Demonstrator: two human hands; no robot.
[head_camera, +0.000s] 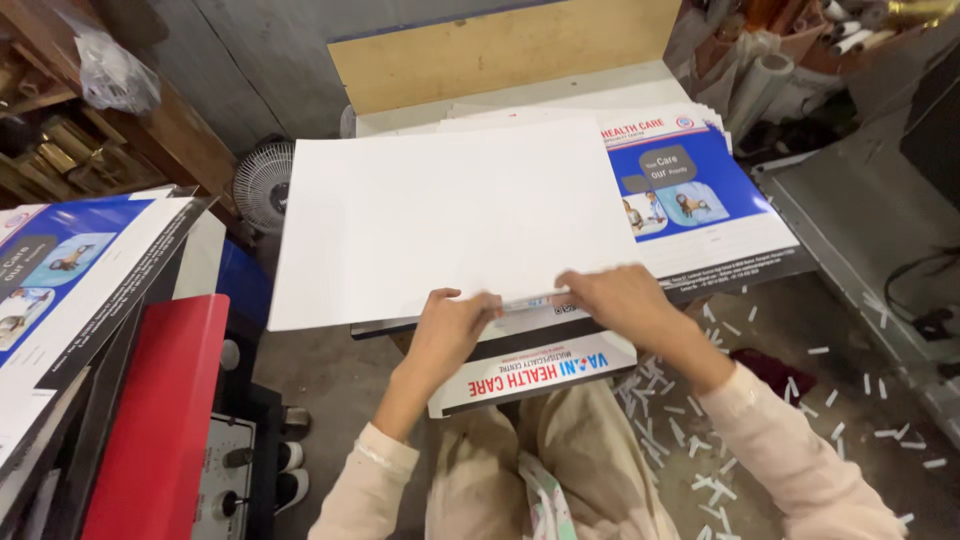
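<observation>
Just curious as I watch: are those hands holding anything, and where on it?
Both the left hand and right hand pinch the near edge of the large white sheet atop the printed stack.

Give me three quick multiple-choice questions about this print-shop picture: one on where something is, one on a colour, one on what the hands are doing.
1. Where does the small fan stand?
A. left of the big white sheet
B. on the printed stack
C. by the person's right elbow

2. What colour is the machine cover at lower left?
A. green
B. red
C. yellow

3. How do the hands meet the white sheet?
A. both lifted clear of it
B. only one touches it
C. both at its near edge

Answers:
1 A, it shows past the sheet's left edge.
2 B, the cover is plain red.
3 C, the left hand and right hand both grip the near edge.
</observation>
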